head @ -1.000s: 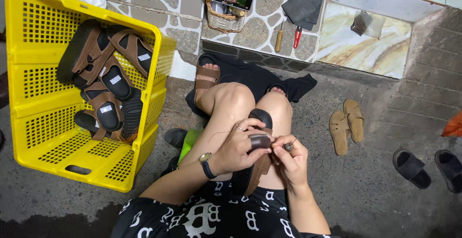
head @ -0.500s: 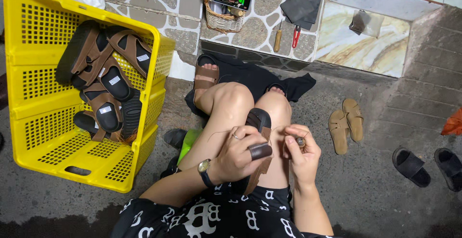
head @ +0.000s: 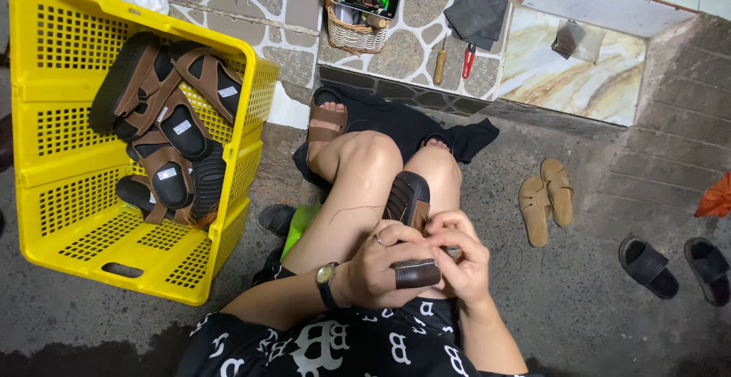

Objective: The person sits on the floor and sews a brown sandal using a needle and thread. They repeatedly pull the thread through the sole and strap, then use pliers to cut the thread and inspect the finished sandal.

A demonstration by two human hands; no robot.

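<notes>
Together, both hands' fingers (head: 426,234) clamp a brown sandal (head: 407,202) (resting on knees).

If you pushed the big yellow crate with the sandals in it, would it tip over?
Probably not. The yellow crate looks wide and low, so it would likely slide. Its thin, holey plastic walls suggest lightness. The brown sandals piled loosely inside might shift.

Single head-worn view, steeply downward and close over the lap, toward a stone wall (head: 304,11) ahead
</notes>
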